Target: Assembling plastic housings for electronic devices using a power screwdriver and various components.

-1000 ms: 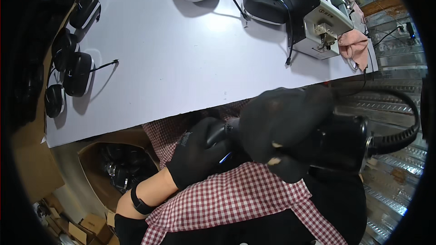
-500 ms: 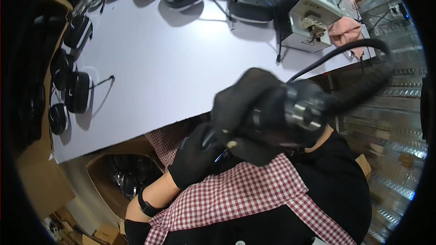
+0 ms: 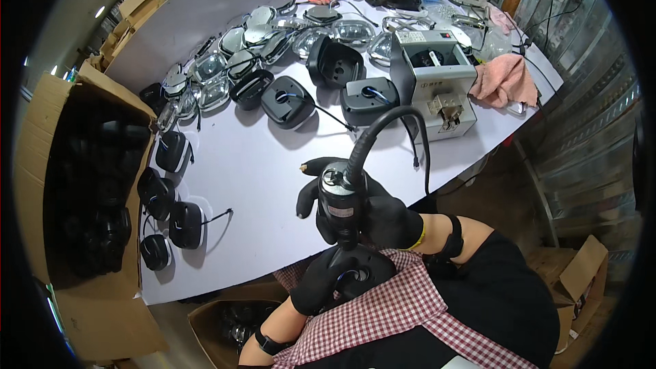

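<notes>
In my black-gloved right hand [image 3: 386, 215] is an electric screwdriver [image 3: 339, 208], upright with its bit end down and a thick black cord arching from its top. Some of that hand's fingers stick out to the left past the tool. Below it, close to my lap and the front edge of the table, my gloved left hand [image 3: 316, 285] grips a black plastic housing [image 3: 372, 272] with a bit of blue wire showing. The screwdriver's lower end meets or nearly meets the housing; the exact contact is hidden.
A grey boxy screw feeder [image 3: 427, 113] stands right on the white table [image 3: 253, 184], beside a pink cloth [image 3: 506, 80]. Black housings with cables [image 3: 288, 102] sit behind; several more line the left edge. Clear lens parts [image 3: 212, 68] pile at the back. A large carton [image 3: 31, 178] stands left.
The view has swung up and left, showing more of the table. My right hand has turned the screwdriver from lying sideways to upright above the housing, which my left hand still holds.
</notes>
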{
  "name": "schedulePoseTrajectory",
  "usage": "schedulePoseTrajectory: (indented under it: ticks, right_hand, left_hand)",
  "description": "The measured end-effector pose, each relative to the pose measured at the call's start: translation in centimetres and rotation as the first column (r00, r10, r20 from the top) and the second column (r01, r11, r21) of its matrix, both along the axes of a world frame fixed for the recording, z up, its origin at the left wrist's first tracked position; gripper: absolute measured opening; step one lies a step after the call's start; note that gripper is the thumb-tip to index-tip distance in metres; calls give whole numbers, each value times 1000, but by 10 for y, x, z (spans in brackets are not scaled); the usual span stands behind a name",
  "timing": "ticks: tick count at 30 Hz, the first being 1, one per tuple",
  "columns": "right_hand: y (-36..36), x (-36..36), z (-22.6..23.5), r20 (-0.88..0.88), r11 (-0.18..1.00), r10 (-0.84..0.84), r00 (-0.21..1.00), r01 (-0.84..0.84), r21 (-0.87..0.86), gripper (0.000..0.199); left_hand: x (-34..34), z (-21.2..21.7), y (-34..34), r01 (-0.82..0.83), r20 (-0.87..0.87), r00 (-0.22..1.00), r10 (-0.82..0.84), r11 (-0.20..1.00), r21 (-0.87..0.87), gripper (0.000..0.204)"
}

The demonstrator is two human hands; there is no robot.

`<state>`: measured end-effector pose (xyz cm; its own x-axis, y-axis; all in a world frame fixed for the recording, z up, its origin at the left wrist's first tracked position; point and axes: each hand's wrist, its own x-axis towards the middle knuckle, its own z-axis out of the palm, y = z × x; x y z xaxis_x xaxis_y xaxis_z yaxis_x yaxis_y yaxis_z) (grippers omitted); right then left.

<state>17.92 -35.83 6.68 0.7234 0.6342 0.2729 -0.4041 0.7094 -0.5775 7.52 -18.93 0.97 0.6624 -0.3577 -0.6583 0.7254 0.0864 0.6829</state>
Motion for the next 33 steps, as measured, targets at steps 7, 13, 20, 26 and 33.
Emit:
schedulePoseTrajectory:
  ticks: [7,13,20,26,33]
  right_hand:
    - [-8,2,6,-1,997,28,1000,-28,-66,76]
    - [-28,1,-21,716,901,-12,698,318,-295,53]
    - [-21,11,-6,668,991,-118,735,130,32,35]
    - [-13,33,16,586,941,-189,788,-26,338,25]
    - [-41,41,24,322,911,-406,855,351,216,30]
  left_hand:
    - [3,-27,13,228,749,506,-428,903,363,65]
    - [-9,-21,2,46,823,387,-416,900,433,61]
    - [0,19,4,10,751,419,-510,830,557,48]
    - [15,42,11,56,639,626,-446,843,534,49]
    - [41,49,18,54,337,912,-236,881,470,63]
